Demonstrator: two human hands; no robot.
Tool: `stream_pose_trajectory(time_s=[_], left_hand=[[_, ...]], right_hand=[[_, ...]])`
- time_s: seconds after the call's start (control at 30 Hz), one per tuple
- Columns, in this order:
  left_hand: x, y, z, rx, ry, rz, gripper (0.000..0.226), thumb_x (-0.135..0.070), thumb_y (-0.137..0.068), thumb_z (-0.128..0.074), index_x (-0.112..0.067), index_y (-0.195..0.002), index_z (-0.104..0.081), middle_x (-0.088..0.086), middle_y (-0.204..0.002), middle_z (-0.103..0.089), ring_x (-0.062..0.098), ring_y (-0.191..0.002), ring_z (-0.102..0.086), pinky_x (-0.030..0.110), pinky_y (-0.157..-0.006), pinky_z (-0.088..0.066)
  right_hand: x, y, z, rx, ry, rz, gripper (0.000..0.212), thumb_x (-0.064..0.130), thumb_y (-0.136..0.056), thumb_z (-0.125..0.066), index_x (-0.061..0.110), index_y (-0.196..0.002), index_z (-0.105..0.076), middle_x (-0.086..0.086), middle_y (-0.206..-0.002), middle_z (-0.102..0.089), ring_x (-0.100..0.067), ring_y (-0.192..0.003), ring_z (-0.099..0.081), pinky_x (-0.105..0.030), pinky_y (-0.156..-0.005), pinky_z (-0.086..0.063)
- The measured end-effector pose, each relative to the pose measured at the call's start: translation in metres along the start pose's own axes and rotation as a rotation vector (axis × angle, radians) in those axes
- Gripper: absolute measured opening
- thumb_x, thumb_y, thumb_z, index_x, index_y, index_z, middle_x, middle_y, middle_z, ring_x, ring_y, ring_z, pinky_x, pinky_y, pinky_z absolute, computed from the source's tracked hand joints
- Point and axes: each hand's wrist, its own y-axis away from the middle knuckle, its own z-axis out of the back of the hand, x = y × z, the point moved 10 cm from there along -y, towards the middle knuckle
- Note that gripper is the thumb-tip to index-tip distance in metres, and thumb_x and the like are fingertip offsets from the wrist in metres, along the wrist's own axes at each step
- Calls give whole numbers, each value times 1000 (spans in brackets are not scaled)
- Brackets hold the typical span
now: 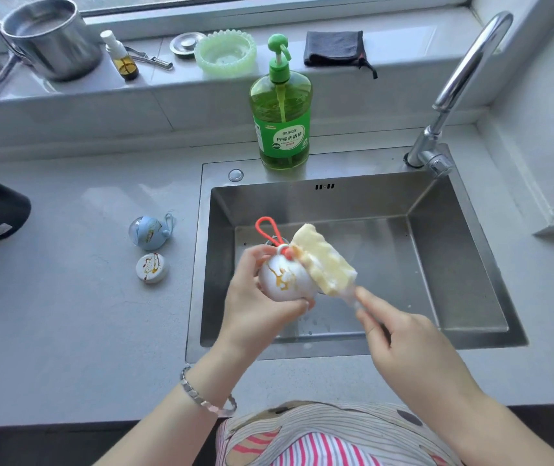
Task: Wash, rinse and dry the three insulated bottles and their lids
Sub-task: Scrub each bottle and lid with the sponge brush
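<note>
While held over the sink [302, 203] near its left wall, 1 white bottle [285, 280] is gripped in the left hand [258, 297]. The right hand [403, 344] pinches what looks like the clear handle of 1 sponge brush [326, 264], sponge touching the bottle. Right half of the basin is open. On the counter [67, 314], well apart: 1 blue bottle [151, 232], 1 lid [152, 268]. 1 soap bottle [281, 105] stands on the back rim.

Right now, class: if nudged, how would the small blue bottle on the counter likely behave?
The blue bottle looks rounded and lies on its side, so it would probably roll. Its glossy shell may be slippery.
</note>
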Motion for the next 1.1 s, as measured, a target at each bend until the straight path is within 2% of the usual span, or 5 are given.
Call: stream_pose_trajectory(time_s=[0.4, 0.63, 0.8, 0.97, 1.1], left_hand=[[12, -11, 22, -191, 522, 89, 75, -5, -42, -82, -24, -105, -46, 6, -118, -58, 15, -90, -63, 29, -73, -53], [-1, -13, 6, -113, 523, 87, 78, -22, -35, -82, -25, -104, -46, -2, -105, -62, 11, -85, -66, 34, -77, -55], [0, -9, -7, -49, 477, 108, 76, -17, -38, -84, -25, -103, -46, 1, -104, -64, 12, -83, -66, 32, -74, -56], [26, -7, -5, -34, 380, 233, 71, -15, -43, -84, -26, -107, -56, 6, -104, -68, 20, -90, -67, 39, -79, -57], [32, -5, 9, -15, 289, 242, 78, -17, -41, -85, -32, -111, -55, 1, -108, -65, 13, -89, -68, 32, -78, -55]], right_hand=[[-3, 2, -21, 39, -297, -50, 35, 28, -95, -45, 41, -127, -51, 6, -47, -47, -11, -44, -32, -25, -49, -27], [-8, 1, -16, -12, -367, -101, 34, 27, -95, -48, 33, -127, -53, -17, -109, -63, -25, -97, -61, -39, -88, -44], [-12, -1, -11, -56, -410, -124, 35, 26, -95, -47, 32, -130, -51, -20, -109, -62, -27, -75, -61, -36, -76, -47], [-2, 7, -5, -29, -334, -39, 33, 25, -93, -49, 39, -123, -52, 7, -44, -45, -12, -43, -39, -21, -46, -30], [-31, -3, 19, -111, -247, -130, 30, 32, -93, -49, 41, -120, -56, 5, -44, -39, -11, -39, -33, -26, -46, -25]])
